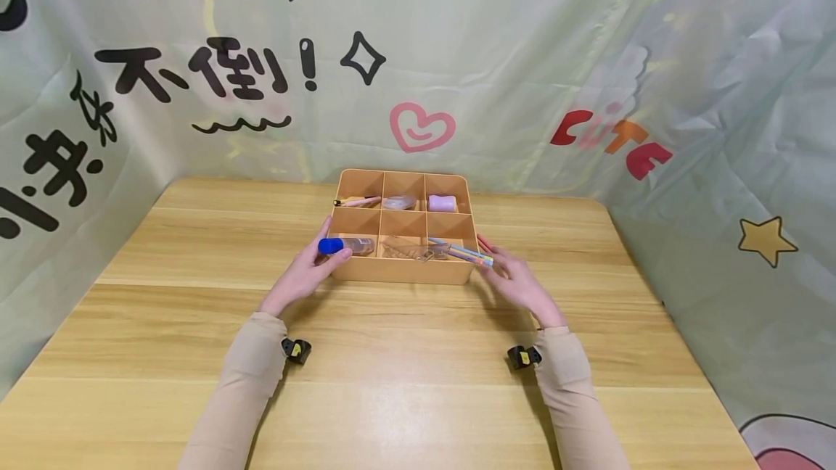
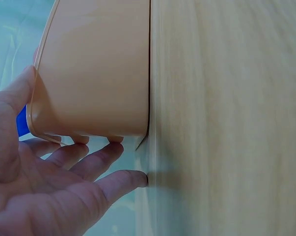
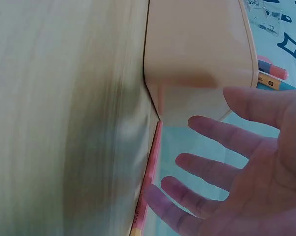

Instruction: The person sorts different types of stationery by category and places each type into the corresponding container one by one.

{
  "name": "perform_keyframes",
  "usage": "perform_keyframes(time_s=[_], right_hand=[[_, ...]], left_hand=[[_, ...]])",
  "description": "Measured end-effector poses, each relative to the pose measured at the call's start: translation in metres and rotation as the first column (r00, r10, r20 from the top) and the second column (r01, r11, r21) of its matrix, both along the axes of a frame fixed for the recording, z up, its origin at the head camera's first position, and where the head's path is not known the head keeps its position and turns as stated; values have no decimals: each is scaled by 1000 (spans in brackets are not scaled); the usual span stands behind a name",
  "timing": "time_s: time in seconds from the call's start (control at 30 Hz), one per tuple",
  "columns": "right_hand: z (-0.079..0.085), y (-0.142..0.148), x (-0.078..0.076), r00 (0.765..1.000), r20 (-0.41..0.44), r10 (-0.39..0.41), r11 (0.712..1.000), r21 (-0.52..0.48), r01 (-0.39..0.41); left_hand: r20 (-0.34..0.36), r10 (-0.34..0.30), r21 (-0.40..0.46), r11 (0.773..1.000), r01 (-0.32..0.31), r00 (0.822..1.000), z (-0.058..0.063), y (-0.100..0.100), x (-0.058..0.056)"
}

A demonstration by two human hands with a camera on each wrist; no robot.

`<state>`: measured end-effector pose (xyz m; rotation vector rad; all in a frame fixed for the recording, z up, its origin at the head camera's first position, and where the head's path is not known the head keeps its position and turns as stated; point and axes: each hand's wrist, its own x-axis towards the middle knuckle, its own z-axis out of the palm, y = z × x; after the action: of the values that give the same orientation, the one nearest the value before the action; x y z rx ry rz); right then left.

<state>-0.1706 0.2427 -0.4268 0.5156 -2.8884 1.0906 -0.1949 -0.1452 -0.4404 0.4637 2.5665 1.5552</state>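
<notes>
A tan six-compartment organizer box [image 1: 401, 271] sits on the table near the back. At its front left corner my left hand [image 2: 54, 182] grips it, thumb over the rim and fingertips against the left wall. Across the front left compartment lies a bottle with a blue cap [image 1: 346, 246], close to that thumb. My right hand [image 3: 226, 162] is beside the right wall with its fingers spread and fairly straight; its thumb is close to the corner. A red pencil [image 3: 150, 172] lies on the table by the box, below the right fingers.
Several pens [image 1: 466, 254] stick out over the box's front right edge. Clear plastic pieces [image 1: 408, 246] fill the front middle compartment. Behind are pink pencils [image 1: 359, 201], a translucent purple item [image 1: 398, 203] and a purple roll [image 1: 443, 204]. A printed cloth [image 1: 509, 93] hangs behind the table.
</notes>
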Motion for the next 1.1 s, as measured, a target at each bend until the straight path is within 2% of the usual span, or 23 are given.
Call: perform_keyframes(time_s=[0.17,0.4,0.63,0.93,1.1], right_hand=[[-2,0,3,996,71,-50,997,70,45],[-3,1,6,990,132,-44,995,94,32],[-3,1,6,992,124,-22,994,107,9],[-4,2,6,986,154,-70,989,138,49],[-5,3,5,994,92,-64,985,164,48]], left_hand=[[0,0,2,1000,0,1000,0,0,0],[0,0,-4,1000,0,1000,-1,-1,-1],[4,4,-13,1000,-4,1000,-2,-1,-2],[-4,-4,-12,1000,4,1000,-2,-1,-2],[-4,-6,2,1000,6,1000,-4,-1,-3]])
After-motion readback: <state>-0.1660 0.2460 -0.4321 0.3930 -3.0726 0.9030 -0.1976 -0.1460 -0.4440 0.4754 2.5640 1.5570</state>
